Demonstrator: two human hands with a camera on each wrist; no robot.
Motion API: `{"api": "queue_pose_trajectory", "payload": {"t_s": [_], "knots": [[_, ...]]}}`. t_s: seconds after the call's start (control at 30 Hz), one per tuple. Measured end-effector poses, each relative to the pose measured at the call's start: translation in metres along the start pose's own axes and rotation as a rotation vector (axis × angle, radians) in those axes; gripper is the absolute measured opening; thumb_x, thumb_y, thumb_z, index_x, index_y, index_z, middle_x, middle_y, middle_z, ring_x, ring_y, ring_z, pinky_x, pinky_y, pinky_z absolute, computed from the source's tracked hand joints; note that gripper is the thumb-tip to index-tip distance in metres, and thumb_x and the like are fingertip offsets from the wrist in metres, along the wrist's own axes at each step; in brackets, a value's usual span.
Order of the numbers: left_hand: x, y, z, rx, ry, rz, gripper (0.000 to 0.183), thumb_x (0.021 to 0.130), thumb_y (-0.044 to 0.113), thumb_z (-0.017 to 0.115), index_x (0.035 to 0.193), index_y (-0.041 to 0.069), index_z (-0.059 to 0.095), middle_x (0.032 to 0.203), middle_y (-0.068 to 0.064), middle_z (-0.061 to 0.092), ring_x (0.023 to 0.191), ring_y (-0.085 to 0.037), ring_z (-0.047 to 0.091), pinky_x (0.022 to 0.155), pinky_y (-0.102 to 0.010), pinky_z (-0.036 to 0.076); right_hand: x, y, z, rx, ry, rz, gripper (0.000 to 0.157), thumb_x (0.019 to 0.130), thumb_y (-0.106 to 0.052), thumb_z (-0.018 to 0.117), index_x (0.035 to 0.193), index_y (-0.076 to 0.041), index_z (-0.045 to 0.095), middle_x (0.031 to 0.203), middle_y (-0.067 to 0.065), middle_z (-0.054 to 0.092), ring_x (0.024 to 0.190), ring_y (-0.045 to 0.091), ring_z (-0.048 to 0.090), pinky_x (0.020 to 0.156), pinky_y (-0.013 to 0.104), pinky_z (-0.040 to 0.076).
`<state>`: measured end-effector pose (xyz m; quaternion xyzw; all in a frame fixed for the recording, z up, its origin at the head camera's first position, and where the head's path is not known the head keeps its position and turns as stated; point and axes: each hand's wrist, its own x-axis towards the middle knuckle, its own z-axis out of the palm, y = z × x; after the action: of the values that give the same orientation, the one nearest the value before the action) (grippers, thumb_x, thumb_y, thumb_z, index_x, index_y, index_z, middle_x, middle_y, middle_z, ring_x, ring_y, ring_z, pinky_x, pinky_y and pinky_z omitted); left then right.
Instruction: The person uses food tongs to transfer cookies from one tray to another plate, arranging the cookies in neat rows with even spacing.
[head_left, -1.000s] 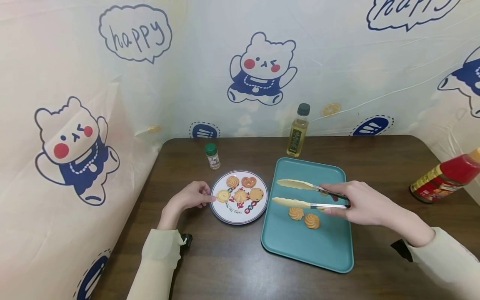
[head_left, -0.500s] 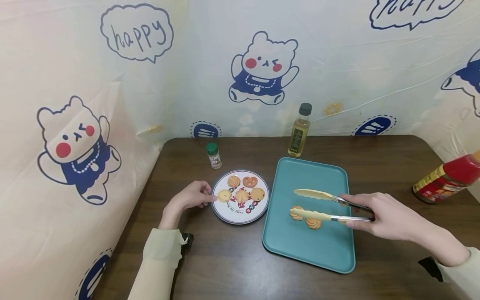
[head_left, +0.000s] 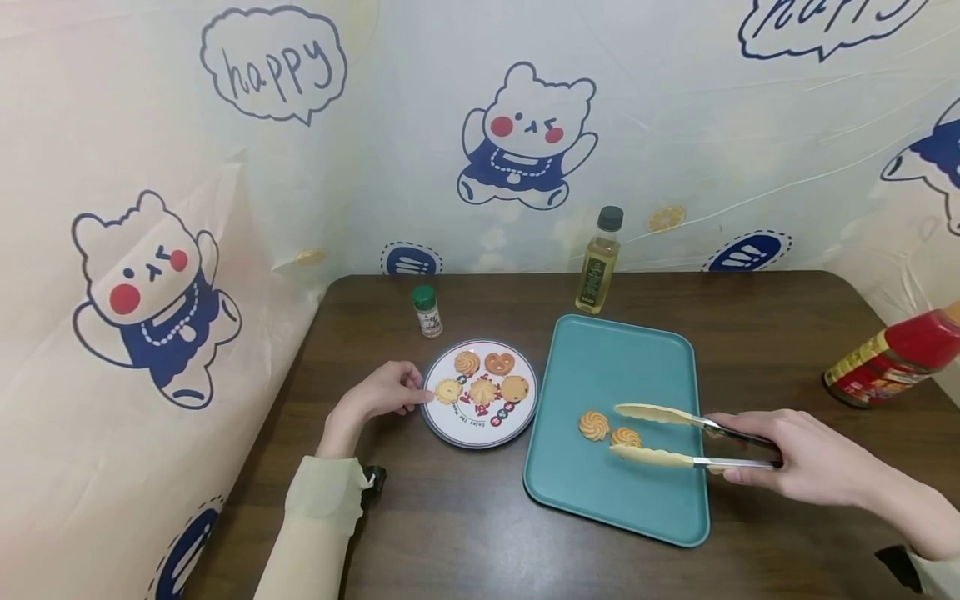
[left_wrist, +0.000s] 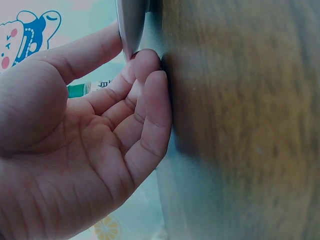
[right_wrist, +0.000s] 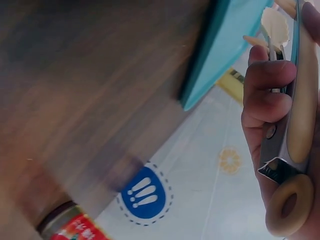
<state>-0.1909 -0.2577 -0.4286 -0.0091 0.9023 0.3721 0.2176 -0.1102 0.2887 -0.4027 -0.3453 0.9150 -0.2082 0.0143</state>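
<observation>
Head view puts me over the person's shoulder: the right hand has its fingers curled round a pair of tongs, whose pale arms stand apart over the right side of a teal tray. Between the tips shows one swirled cookie, partly covered by the nearer arm; whether they touch, I can't tell. A second swirled cookie lies just left of it on the tray.

Over on the left, the left hand pinches the left rim of a patterned plate, thumb on top, as the left wrist view bears out. Five cookies sit on that plate, among them a pretzel-shaped cookie at the far right.

Farther out, a green-capped shaker stands beyond the plate, an oil bottle beyond the tray, and a red bottle at the table's far right.
</observation>
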Motion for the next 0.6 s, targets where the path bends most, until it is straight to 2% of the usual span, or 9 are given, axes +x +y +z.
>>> {"api": "queue_pose_trajectory", "payload": {"t_s": [0.1,0.27,0.6], "knots": [[0.000,-0.001,0.000,0.000,0.001,-0.002,0.031,0.090,0.022,0.076,0.104,0.001,0.059,0.089,-0.011,0.061,0.078,-0.023,0.060,0.072,-0.034,0.055,-0.005,0.004,0.003,-0.030,0.004,0.007,0.057,0.080,-0.042,0.083,0.127,-0.012,0.067,0.106,-0.008,0.068,0.061,-0.006,0.041,0.060,0.021,0.040],[-0.001,-0.001,0.000,0.000,-0.002,-0.004,0.031,0.090,0.023,0.077,0.105,0.002,0.059,0.089,-0.011,0.061,0.078,-0.023,0.059,0.072,-0.034,0.055,-0.011,0.009,0.008,-0.077,0.012,0.008,0.057,0.080,-0.045,0.082,0.125,-0.014,0.068,0.110,-0.010,0.068,0.076,-0.002,0.050,0.064,0.025,0.048],[-0.001,-0.001,0.000,-0.003,-0.004,-0.003,0.032,0.090,0.023,0.077,0.105,0.001,0.059,0.090,-0.011,0.060,0.079,-0.023,0.059,0.073,-0.034,0.055,-0.012,0.011,0.012,-0.097,0.014,0.005,0.054,0.081,-0.045,0.081,0.124,-0.015,0.069,0.108,-0.012,0.068,0.077,-0.002,0.051,0.064,0.025,0.049]]}}
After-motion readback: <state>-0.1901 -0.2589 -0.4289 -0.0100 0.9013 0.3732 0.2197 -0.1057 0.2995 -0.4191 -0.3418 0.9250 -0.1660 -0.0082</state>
